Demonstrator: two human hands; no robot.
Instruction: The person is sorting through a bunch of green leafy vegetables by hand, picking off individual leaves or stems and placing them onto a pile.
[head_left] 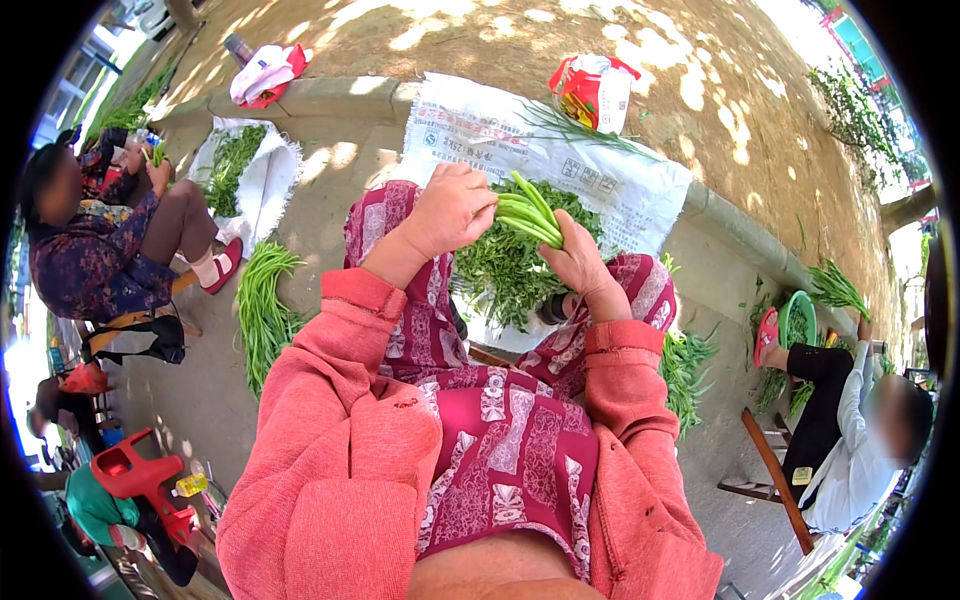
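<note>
My right hand (580,258) is closed round a small bunch of long green stems (527,212), cut ends pointing up and to the left. Beside the stems, my left hand (452,210) is closed with its fingers curled together; whatever is between them is hidden. Below both hands, between my knees, lies a heap of loose green leaves (510,270). It rests on a white printed woven sack (625,205) spread on the ground. A few thin green stalks (590,130) lie across the sack's far part.
Long green stems (265,305) are piled left of my legs, with leafy greens (685,370) at the right. A red and white bag (595,90) stands beyond the sack, near a concrete curb (740,225). People sit at both sides; a red plastic stool (140,475) is lower left.
</note>
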